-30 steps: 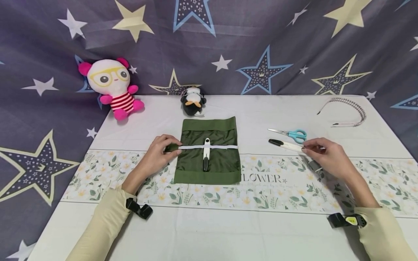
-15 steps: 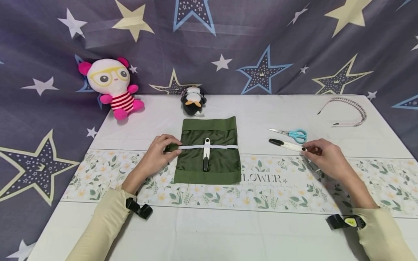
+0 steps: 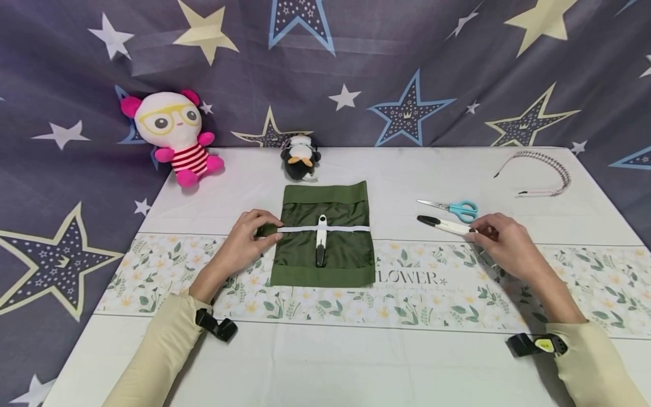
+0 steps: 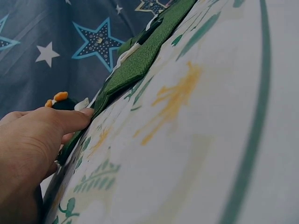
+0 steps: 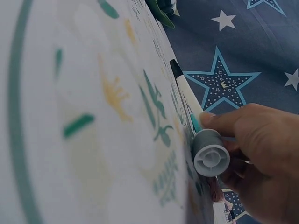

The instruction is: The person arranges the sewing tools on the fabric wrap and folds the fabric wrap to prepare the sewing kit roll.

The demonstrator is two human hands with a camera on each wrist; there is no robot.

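At the left edge of a green cloth [image 3: 351, 260], my left hand [image 3: 249, 234] pinches the fabric by the end of a white elastic band [image 3: 351, 229]. Upright on the cloth lies a slim white tool [image 3: 321, 240] with a black end, crossing the band. My right hand [image 3: 508, 243] pinches the near end of a similar white tool [image 3: 450, 226], its black tip pointing left. In the right wrist view the thumb lies at that tool [image 5: 189, 95]. A grey thread spool [image 5: 210, 151] sits close beneath these fingers and is mostly hidden in the head view.
Turquoise-handled scissors [image 3: 463, 211] lie just behind the right-hand tool. A beaded headband [image 3: 559, 169] rests at the back right. A penguin plush [image 3: 300, 158] stands behind the cloth, and a pink-and-white plush [image 3: 175, 135] sits at the back left.
My right hand has shifted slightly left and its fingers have resettled at the white tool's end, exposing a dark spot there. My left hand and the cloth stay put.
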